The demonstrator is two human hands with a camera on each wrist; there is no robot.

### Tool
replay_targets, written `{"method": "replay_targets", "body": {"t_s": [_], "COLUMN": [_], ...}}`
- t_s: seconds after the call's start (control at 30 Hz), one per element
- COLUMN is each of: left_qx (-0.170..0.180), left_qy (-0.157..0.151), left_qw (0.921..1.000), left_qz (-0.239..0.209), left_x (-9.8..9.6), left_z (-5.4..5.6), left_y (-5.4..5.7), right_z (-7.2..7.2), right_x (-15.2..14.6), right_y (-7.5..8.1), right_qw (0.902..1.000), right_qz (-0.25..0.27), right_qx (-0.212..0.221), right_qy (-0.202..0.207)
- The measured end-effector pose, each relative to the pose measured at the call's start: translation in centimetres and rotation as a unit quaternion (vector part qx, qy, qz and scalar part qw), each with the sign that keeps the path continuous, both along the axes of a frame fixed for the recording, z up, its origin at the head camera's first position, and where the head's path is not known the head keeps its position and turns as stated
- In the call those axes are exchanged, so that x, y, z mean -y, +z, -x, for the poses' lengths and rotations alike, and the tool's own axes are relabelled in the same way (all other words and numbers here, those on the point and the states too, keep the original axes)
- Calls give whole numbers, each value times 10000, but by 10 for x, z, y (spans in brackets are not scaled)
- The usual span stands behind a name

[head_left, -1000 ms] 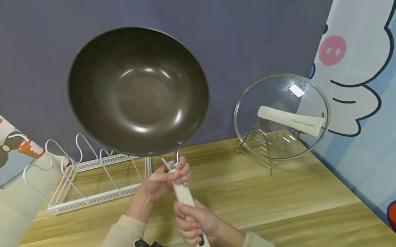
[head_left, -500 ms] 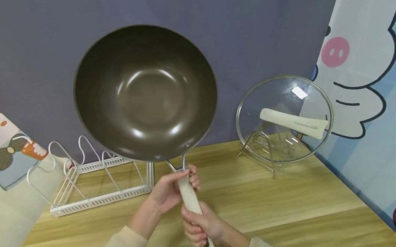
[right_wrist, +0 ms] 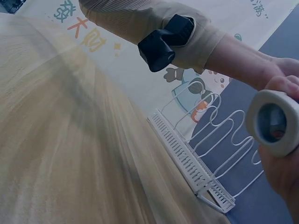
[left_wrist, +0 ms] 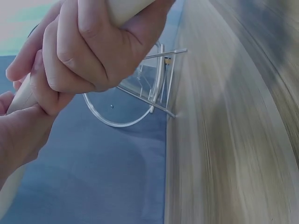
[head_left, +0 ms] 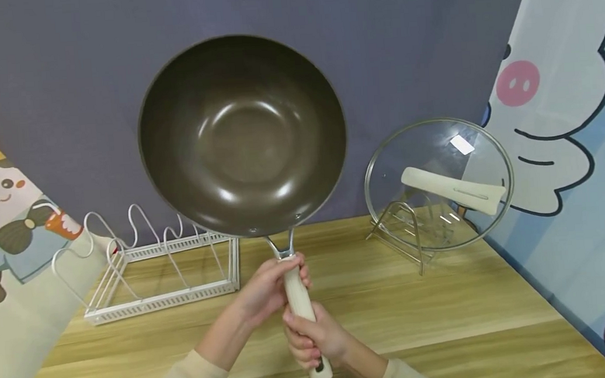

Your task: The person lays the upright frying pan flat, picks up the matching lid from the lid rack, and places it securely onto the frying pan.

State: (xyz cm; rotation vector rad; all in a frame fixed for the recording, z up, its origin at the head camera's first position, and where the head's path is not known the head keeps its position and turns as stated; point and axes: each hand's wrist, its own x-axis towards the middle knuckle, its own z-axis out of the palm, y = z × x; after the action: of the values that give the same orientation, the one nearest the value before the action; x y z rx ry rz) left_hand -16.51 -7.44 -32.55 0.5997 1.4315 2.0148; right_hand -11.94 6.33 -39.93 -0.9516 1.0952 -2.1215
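As we find it in the head view, the dark wok [head_left: 243,140] is held up over the wooden table [head_left: 423,333], its inside facing the camera and its cream handle [head_left: 299,297] running down toward the person. We record the left hand [head_left: 267,288] just below the wok's metal neck [head_left: 284,252], fingers curled round the handle. We record the right hand [head_left: 315,335] lower, near the handle's far end from the wok, its fingers likewise wrapped firmly round it. Behind the wok we observe a dark panel [head_left: 403,41]. Below and to the left of the wok, we note a white wire rack [head_left: 163,302] on the table, its back partly overlapped by the wok's rim in this view. To the right of the wok, well apart from both hands, we see a glass lid [head_left: 426,151] with a pale grip [head_left: 452,191], leaning tilted in a metal stand [head_left: 417,236].
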Motion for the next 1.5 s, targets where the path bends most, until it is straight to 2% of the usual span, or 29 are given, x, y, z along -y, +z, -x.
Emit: {"method": "replay_targets", "body": {"t_s": [0.13,0.43,0.77,1.03,1.17,1.33,1.5], "left_qx": [83,93,419,413,321,176,73], "left_qy": [59,-60,274,281,153,-172,-347], "left_qw": [9999,9998,9987,9987,9993,9994,9988], "left_qz": [-80,-137,-13,-27,-103,-242,-339], "left_x": [-1,-2,-5,-5,-5,-4,-3], "left_z": [1,1,2,1,1,2,2], "left_y": [-3,-9,-7,-9,-10,-15,-20], "right_z": [-1,-2,-1,-3,-2,-3,-2], "right_x": [1,2,2,3,1,-5,-8], "right_y": [-4,-14,-12,-14,-14,-15,-14], "right_qw": [9997,9959,9981,9980,9968,9938,9900], "right_qz": [154,578,307,321,421,497,452], "right_qx": [160,346,385,379,375,302,194], "right_qy": [134,599,369,394,569,949,1321]}}
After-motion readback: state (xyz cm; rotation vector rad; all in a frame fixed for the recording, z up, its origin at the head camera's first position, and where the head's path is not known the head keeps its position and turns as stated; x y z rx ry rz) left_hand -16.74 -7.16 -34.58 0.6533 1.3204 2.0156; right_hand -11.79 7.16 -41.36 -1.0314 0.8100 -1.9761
